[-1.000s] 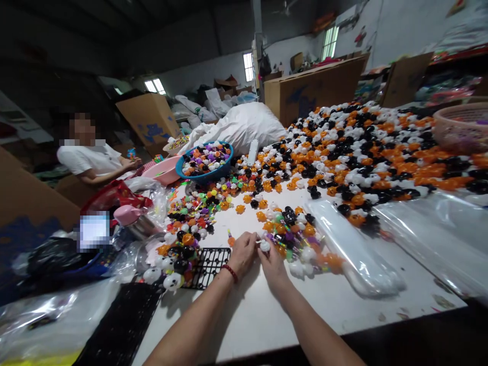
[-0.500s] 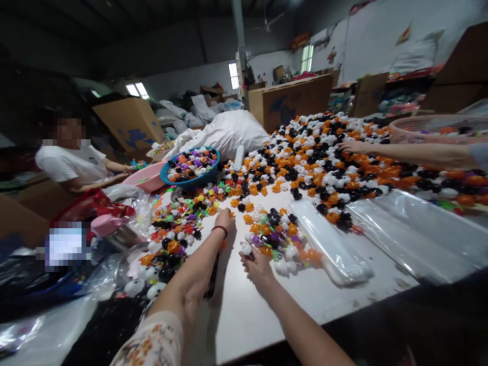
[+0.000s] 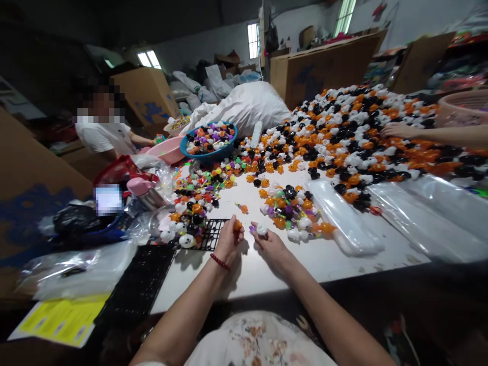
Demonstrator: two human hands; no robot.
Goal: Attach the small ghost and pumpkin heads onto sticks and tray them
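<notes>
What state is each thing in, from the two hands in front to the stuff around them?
Left hand: closed on an orange piece
Right hand: holding a white piece
Blue basin: heaped full
White sack: bulging, contents hidden
Screen: lit, blurred
Bottle: pink top on
Clear bags: lying flat
Black grid: partly covered

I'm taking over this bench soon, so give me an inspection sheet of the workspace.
Surface: white table, stained near its front edge.
Things: orange, white and black pieces, heaped and loose.
Clutter: clear bag stack, black grid, blue basin of mixed pieces.
Hands: left hand holds an orange piece; right hand, a white piece.
Cables: nothing seen on the table.
Surroundings: cartons; person at left; another's forearm at right.
</notes>
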